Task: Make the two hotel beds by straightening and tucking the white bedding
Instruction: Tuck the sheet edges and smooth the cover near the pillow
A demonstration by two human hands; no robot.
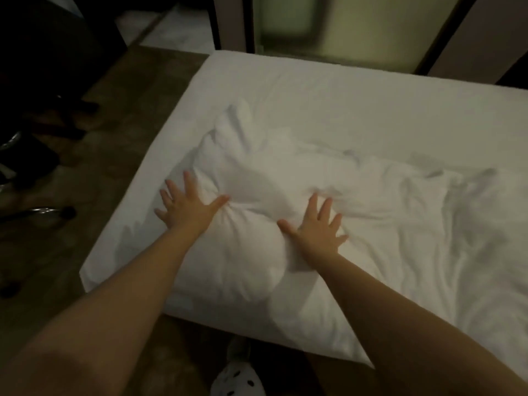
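1. The left hand (185, 208) is bare, and the left forearm (114, 295) behind it is uncovered right up to the frame's edge.
2. The right hand (317, 228) is bare too, with the right forearm (400, 304) uncovered along all of its visible length.
3. The nails are too blurred to make out.
4. Low between the arms shows a pale grey-white spotted fabric (237, 378) printed with small black dots. It is worn on the lower body, but whether it is a trouser leg or a slipper cannot be told.
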